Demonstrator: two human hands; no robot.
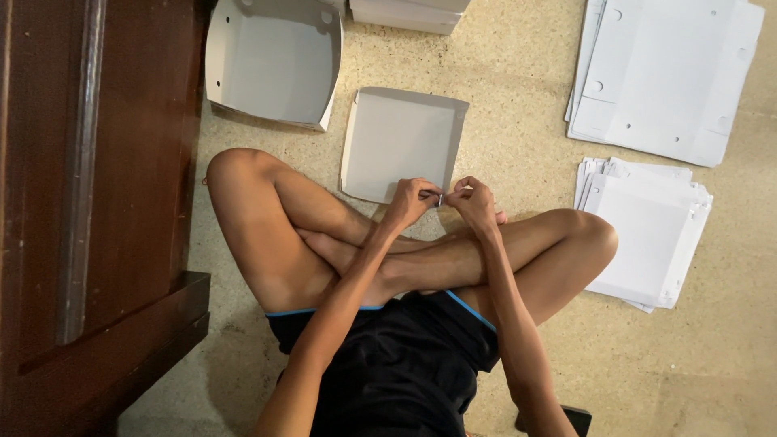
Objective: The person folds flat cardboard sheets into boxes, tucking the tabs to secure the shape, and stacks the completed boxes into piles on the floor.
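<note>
Clearly the grey cardboard tray (400,142), lying on the speckled floor (518,105) before your crossed legs, is light, thin and creasable. Your left hand (413,200) and right hand (473,201) both pinch its near corner (probably a tab); grip there, by the folded rim.

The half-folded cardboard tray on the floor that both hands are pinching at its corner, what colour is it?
Pale grey-white, plain and unprinted: the shallow cardboard tray, seen best in the head view.

Place: a home room, used for box folding.
Floor: speckled terrazzo floor (526,121), sat upon cross-legged.
Furniture: dark wooden cabinet (97,202) along the floor's left edge.
Stock: flat cardboard blanks (664,73) stacked at the floor's right edge.
</note>
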